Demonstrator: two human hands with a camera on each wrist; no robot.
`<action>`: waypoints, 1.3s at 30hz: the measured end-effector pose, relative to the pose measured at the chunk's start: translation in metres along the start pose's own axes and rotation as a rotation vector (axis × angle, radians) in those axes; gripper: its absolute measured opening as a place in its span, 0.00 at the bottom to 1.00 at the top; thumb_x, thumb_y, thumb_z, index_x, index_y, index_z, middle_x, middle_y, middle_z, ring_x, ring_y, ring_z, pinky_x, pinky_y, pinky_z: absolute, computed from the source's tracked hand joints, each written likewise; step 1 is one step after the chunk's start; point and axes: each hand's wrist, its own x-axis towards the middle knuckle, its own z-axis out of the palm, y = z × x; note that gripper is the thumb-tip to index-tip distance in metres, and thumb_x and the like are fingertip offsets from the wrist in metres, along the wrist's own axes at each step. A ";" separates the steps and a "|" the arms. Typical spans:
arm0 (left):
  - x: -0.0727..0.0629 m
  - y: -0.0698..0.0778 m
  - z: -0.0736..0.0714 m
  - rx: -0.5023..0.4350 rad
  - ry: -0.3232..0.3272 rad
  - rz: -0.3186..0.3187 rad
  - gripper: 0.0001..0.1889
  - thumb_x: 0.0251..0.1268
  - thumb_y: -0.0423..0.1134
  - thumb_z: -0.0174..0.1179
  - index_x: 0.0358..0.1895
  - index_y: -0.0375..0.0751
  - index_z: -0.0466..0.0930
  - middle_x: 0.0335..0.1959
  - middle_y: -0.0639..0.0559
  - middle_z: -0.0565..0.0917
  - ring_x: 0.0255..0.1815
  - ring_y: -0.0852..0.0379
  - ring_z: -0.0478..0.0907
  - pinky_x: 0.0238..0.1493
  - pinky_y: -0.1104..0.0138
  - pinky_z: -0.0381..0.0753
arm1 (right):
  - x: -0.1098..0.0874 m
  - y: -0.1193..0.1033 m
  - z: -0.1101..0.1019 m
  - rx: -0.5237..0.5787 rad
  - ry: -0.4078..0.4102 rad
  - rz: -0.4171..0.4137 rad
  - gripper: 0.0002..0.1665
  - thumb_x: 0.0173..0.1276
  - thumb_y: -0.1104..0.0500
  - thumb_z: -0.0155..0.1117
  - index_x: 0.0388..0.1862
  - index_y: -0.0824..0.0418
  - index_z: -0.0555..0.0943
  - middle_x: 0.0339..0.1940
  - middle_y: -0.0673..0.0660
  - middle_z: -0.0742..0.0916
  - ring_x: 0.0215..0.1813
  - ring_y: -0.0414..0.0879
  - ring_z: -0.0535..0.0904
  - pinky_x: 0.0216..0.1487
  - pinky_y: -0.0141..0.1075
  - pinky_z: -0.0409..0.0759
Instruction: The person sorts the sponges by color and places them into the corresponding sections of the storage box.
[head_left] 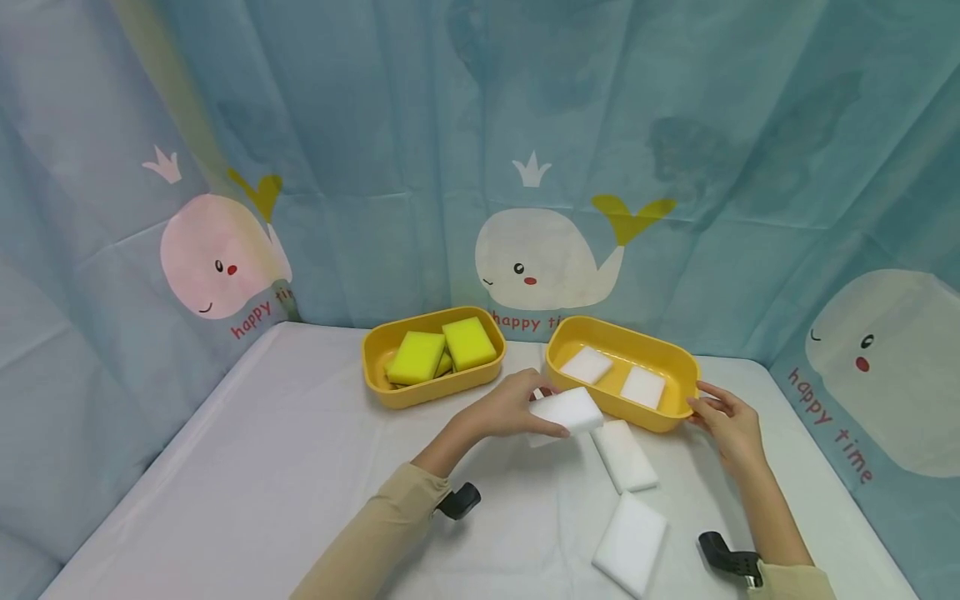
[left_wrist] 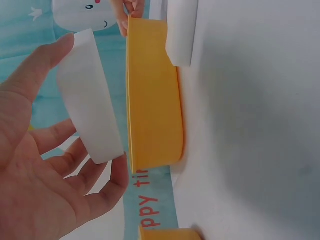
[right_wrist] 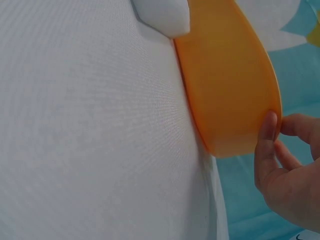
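My left hand (head_left: pixel 512 407) holds a white sponge block (head_left: pixel 567 410) between thumb and fingers, raised in front of the right yellow tray (head_left: pixel 678 354). The left wrist view shows the same block (left_wrist: pixel 91 100) gripped at its ends, apart from the tray wall. At the tray's right end, my right hand (head_left: pixel 729 423) pinches the rim between thumb and fingers, seen closely in the right wrist view. Inside this tray lie two white blocks, one at left (head_left: pixel 587 364) and one at right (head_left: pixel 642 387).
Left of it stands another yellow tray (head_left: pixel 378 379) with several yellow sponges (head_left: pixel 417 357). Two more white blocks lie on the white table, one (head_left: pixel 625 457) against the right tray's front, the other (head_left: pixel 631 543) nearer. A blue whale-print curtain (head_left: pixel 360 167) hangs behind.
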 end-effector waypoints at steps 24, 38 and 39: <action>0.032 0.009 -0.002 0.108 0.058 -0.048 0.34 0.62 0.52 0.77 0.68 0.39 0.80 0.62 0.46 0.80 0.60 0.53 0.75 0.66 0.62 0.79 | 0.001 0.000 0.001 -0.001 -0.001 -0.012 0.35 0.81 0.59 0.62 0.81 0.68 0.65 0.43 0.48 0.80 0.33 0.32 0.81 0.42 0.23 0.86; 0.050 0.011 0.002 0.153 0.099 -0.069 0.35 0.63 0.54 0.76 0.68 0.38 0.80 0.61 0.47 0.82 0.58 0.54 0.75 0.63 0.64 0.79 | 0.001 0.001 -0.001 0.002 -0.005 -0.014 0.36 0.81 0.58 0.62 0.81 0.68 0.65 0.41 0.45 0.81 0.33 0.32 0.81 0.43 0.24 0.86; 0.051 0.012 0.002 0.154 0.103 -0.072 0.35 0.63 0.54 0.76 0.69 0.38 0.80 0.61 0.47 0.82 0.58 0.54 0.75 0.63 0.64 0.79 | 0.001 0.001 -0.001 0.002 -0.005 -0.013 0.36 0.81 0.58 0.62 0.81 0.68 0.65 0.41 0.45 0.81 0.33 0.32 0.81 0.43 0.24 0.86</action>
